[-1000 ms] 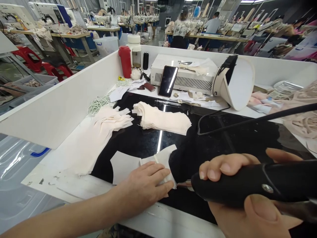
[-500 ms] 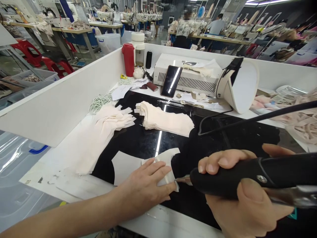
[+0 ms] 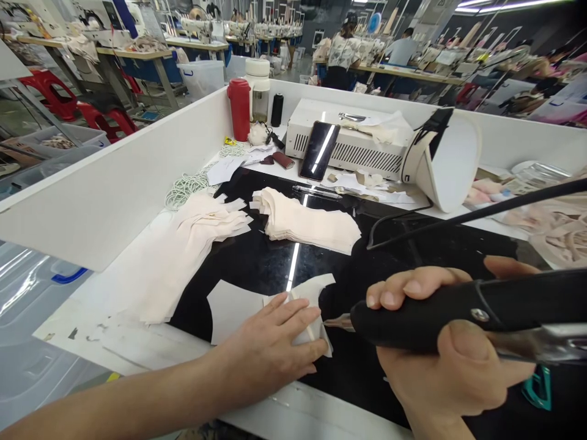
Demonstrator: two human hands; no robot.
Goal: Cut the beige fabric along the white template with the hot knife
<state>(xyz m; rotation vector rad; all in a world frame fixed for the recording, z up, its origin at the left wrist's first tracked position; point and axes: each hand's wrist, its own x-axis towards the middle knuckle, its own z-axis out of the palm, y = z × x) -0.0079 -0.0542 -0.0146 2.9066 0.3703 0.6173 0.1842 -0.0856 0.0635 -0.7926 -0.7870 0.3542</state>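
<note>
My left hand (image 3: 270, 345) lies flat, fingers apart, on a white sheet-like piece (image 3: 235, 308) with curved edges. A narrower, creased piece (image 3: 316, 293) lies on it under my fingers; I cannot tell if it is fabric or card. My right hand (image 3: 452, 366) is wrapped round a black handheld tool (image 3: 458, 318) with a metal lever along its side. The tool's pointed metal tip (image 3: 339, 322) is at the right edge of the piece, close to my left fingertips. Beyond lie a cream fabric stack (image 3: 312, 223) and a second cream stack (image 3: 183, 256) to the left.
A black cable (image 3: 504, 205) runs across the right side. At the back stand a white vented box (image 3: 362, 153), a phone (image 3: 320, 150), a white cone (image 3: 452, 159) and a red bottle (image 3: 239, 110). White walls (image 3: 114, 177) edge the table. A teal object (image 3: 537, 391) lies lower right.
The tool and my right hand have shifted slightly left and up, so the tip sits higher along the piece's right edge. More of the teal object shows. My left hand stays nearly in place.
</note>
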